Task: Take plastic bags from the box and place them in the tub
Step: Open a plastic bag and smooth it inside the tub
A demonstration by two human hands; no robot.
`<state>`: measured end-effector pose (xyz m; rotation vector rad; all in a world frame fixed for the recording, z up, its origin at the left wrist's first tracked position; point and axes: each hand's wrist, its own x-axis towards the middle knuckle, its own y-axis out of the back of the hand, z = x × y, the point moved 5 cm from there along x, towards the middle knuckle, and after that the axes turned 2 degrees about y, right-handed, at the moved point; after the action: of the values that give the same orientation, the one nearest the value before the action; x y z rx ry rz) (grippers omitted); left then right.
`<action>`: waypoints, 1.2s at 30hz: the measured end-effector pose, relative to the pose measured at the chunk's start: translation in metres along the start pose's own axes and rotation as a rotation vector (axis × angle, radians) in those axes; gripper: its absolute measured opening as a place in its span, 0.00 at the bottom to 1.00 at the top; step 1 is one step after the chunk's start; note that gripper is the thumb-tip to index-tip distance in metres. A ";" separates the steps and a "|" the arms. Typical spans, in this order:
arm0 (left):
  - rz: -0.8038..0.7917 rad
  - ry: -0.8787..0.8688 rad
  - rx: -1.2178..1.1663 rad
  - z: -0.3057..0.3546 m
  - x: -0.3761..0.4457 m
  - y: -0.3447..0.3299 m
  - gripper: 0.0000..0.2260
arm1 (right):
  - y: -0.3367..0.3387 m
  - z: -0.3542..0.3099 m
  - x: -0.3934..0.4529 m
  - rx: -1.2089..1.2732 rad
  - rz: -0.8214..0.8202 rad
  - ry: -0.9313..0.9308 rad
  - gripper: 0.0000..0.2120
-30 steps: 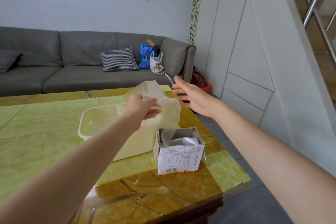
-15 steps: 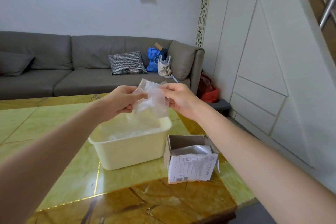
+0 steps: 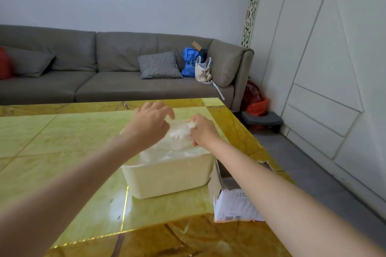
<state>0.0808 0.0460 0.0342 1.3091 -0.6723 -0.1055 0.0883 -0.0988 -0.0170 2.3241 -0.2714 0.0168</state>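
A cream plastic tub (image 3: 167,179) stands on the yellow-green table, with clear plastic bags lying inside. Both my hands hover over its far half and hold one crumpled clear plastic bag (image 3: 180,131) between them. My left hand (image 3: 149,125) pinches the bag's left side with curled fingers. My right hand (image 3: 203,131) grips its right end. The bag hangs down toward the tub's inside. The white cardboard box (image 3: 231,200) with printed text lies just right of the tub, partly hidden under my right forearm.
The glossy table (image 3: 62,152) ends close to the right of the box, with grey floor beyond. A grey sofa (image 3: 104,69) with a checked cushion and bags runs behind the table. White wall panels (image 3: 323,69) stand on the right.
Both hands have lowered the bag from above the tub down to its rim. One second ago only my left hand held it; my right hand joined.
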 end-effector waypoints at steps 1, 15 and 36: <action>-0.027 -0.032 -0.066 0.008 0.001 -0.003 0.13 | 0.001 -0.001 0.000 -0.053 0.003 0.021 0.14; -0.958 0.090 -0.129 -0.012 -0.006 -0.081 0.13 | 0.010 -0.052 -0.014 -0.583 0.115 0.494 0.21; -0.310 0.075 -0.312 0.015 0.016 -0.026 0.10 | 0.057 -0.016 -0.029 -0.427 -0.396 0.178 0.10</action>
<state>0.0934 0.0186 0.0183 1.1008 -0.3672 -0.3964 0.0495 -0.1204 0.0315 1.8990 0.2558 -0.0280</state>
